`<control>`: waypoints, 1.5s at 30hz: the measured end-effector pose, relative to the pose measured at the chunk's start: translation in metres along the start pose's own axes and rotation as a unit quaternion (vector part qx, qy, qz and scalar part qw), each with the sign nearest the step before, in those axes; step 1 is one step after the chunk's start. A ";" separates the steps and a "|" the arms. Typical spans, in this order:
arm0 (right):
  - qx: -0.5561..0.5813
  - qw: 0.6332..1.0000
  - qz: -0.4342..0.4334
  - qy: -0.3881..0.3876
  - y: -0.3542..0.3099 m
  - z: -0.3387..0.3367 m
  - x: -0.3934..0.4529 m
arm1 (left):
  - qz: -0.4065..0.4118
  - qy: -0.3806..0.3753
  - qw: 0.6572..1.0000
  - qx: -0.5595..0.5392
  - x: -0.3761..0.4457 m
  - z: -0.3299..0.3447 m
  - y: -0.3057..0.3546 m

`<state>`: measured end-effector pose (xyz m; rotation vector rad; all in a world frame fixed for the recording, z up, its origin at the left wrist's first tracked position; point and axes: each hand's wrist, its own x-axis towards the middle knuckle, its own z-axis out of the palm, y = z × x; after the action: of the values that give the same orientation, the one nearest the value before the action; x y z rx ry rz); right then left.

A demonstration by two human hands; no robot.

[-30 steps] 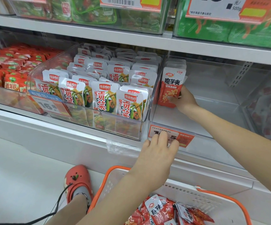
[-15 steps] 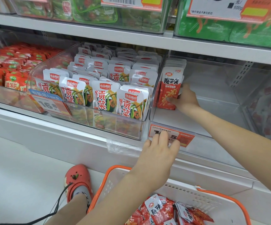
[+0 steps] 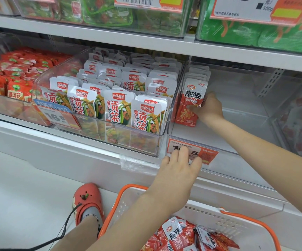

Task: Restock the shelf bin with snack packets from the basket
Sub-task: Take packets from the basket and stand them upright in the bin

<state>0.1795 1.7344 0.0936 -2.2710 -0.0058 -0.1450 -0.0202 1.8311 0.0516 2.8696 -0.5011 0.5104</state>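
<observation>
A clear shelf bin (image 3: 240,134) stands at middle right, mostly bare inside. Against its left wall stands a row of red-and-white snack packets (image 3: 191,104). My right hand (image 3: 209,107) is inside the bin, pressed on the front packet of that row. My left hand (image 3: 180,166) rests with its fingers over the bin's front lip, on the orange price tag (image 3: 206,155). Below, a white basket with an orange rim (image 3: 126,198) holds several more red packets (image 3: 181,234).
A neighbouring bin (image 3: 99,98) to the left is full of white packets with green pictures. Further left lie red packets (image 3: 10,73). The shelf above (image 3: 146,42) carries bins of green packs. A foot in a red clog (image 3: 87,201) stands beside the basket on the white floor.
My right hand has pushed the front packet lower and closer against the row by the bin's left wall. My left hand has stayed on the front lip.
</observation>
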 end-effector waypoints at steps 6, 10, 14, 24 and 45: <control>0.024 0.998 0.035 -0.049 0.004 0.000 0.003 | 0.000 -0.003 1.000 0.002 0.001 0.001 0.000; 0.025 0.998 0.023 -0.048 0.000 -0.001 0.000 | -0.003 -0.005 1.000 0.004 0.001 0.002 0.000; 0.058 0.997 0.019 -0.054 -0.004 -0.003 -0.003 | -0.003 -0.006 1.000 0.003 0.001 0.002 0.000; 0.121 0.991 -0.050 -0.032 -0.011 -0.003 0.002 | -0.002 0.000 1.000 -0.004 0.001 0.002 0.001; 0.100 0.991 -0.067 -0.066 -0.008 0.001 0.006 | -0.014 -0.025 1.000 -0.005 0.001 0.003 0.002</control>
<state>0.1854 1.7397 0.0997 -2.0753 -0.2320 -0.0618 -0.0193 1.8281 0.0490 2.8815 -0.4693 0.4323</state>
